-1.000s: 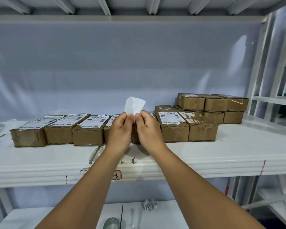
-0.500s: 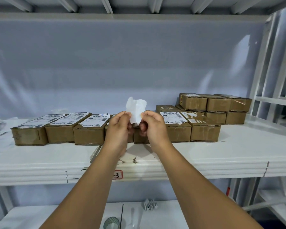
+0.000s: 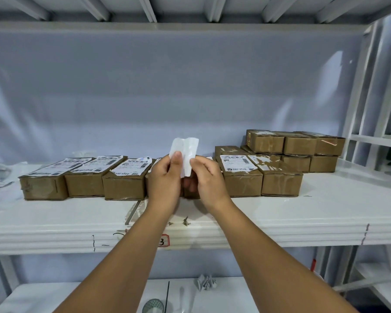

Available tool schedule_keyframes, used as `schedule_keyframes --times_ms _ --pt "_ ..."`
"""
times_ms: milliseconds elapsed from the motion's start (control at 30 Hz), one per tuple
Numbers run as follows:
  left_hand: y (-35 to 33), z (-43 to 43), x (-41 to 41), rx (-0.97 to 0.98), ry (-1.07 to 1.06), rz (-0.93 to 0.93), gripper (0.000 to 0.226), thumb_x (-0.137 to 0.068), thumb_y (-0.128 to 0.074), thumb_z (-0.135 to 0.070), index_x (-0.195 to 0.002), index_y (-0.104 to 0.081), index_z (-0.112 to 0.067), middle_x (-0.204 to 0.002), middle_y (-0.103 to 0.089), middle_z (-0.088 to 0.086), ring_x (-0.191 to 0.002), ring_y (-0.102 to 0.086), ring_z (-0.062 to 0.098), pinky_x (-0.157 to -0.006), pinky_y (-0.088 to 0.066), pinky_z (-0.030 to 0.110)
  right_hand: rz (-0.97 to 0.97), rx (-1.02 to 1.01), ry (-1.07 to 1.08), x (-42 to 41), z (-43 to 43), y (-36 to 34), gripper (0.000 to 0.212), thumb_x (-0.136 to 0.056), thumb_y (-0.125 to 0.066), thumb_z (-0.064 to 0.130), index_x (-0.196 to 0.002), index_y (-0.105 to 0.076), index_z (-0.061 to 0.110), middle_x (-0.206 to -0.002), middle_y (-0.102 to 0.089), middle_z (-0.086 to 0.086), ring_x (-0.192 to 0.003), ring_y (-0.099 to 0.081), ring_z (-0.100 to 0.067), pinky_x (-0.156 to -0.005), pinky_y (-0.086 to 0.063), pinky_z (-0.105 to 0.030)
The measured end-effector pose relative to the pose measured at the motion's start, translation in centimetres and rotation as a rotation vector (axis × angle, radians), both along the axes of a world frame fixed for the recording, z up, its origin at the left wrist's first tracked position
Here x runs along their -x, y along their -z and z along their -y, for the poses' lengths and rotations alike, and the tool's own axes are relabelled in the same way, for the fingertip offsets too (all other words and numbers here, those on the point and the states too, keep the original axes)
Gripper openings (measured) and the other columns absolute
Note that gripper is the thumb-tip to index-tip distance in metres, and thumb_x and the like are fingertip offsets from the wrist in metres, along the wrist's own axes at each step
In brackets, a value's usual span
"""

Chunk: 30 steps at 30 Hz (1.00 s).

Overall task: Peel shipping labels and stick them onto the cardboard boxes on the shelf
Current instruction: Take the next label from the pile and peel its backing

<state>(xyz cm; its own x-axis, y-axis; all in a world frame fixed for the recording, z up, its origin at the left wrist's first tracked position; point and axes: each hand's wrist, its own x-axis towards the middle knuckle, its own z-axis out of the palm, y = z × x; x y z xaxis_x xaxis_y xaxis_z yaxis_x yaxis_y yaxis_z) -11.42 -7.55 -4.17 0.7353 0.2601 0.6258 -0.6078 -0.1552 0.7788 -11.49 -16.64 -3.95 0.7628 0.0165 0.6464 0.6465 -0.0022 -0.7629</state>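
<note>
While both hands pinch a label, they hide boxes

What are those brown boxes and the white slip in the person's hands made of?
The boxes look like matte brown cardboard, with shiny, wrinkled clear tape over it. The slip seems thin white paper, likely a label on slick backing: it curls and folds softly.

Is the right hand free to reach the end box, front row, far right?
Probably yes: nothing stands between the right hand and that box. But it pinches the label together with the left hand, so it must let go or carry it.
</note>
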Motion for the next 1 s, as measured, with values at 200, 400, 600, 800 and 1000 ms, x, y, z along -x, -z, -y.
schedule_keyframes --times_ms 200,400,600,800,1000 --pt "0.0 0.1 0.4 -0.135 -0.149 0.055 0.035 -0.096 -0.047 -0.028 -0.064 -0.052 -0.014 -0.05 -0.047 -0.008 -0.05 -0.039 0.008 -0.051 -0.031 0.026 -0.003 0.153 0.121 0.4 -0.1 -0.1 0.054 -0.087 -0.045 0.059 -0.057 -0.053 0.016 -0.047 -0.05 0.008 -0.047 -0.046 -0.006 -0.052 -0.039 -0.031" --pt "0.1 0.3 0.3 -0.106 0.0 0.008 0.043 -0.095 -0.044 -0.034 -0.081 -0.059 0.004 -0.071 -0.054 0.01 -0.068 -0.046 0.016 -0.064 -0.035 0.03 -0.056 0.123 0.189 -0.7 0.3 0.0 0.04 -0.096 -0.048 0.039 -0.064 -0.049 0.016 -0.056 -0.045 0.002 -0.057 -0.042 -0.014 -0.061 -0.034 -0.032" --pt "-0.2 0.0 0.2 -0.031 0.052 -0.074 0.035 -0.1 -0.043 -0.022 -0.071 -0.062 -0.017 -0.066 -0.06 -0.006 -0.056 -0.052 -0.003 -0.057 -0.04 0.015 -0.151 0.058 0.113 -0.9 0.2 0.0 0.036 -0.096 -0.049 0.038 -0.074 -0.062 0.012 -0.066 -0.056 -0.001 -0.067 -0.051 -0.016 -0.067 -0.039 -0.033" --pt "-0.6 0.1 0.3 0.072 0.079 -0.107 0.034 -0.099 -0.044 -0.021 -0.07 -0.061 -0.018 -0.068 -0.06 -0.002 -0.064 -0.053 0.012 -0.061 -0.04 0.024 -0.239 -0.086 0.036 -1.1 0.1 -0.2 0.034 -0.092 -0.053 0.036 -0.065 -0.068 0.02 -0.07 -0.066 0.001 -0.074 -0.059 -0.02 -0.074 -0.045 -0.04" --pt "-0.6 0.0 0.3 0.143 0.097 -0.15 0.034 -0.099 -0.046 -0.022 -0.069 -0.063 -0.018 -0.073 -0.064 0.002 -0.073 -0.057 0.02 -0.073 -0.044 0.031 -0.288 -0.144 0.014 -0.6 0.2 -0.7 0.038 -0.097 -0.051 0.027 -0.064 -0.069 0.019 -0.063 -0.067 0.007 -0.069 -0.061 -0.017 -0.073 -0.047 -0.036"
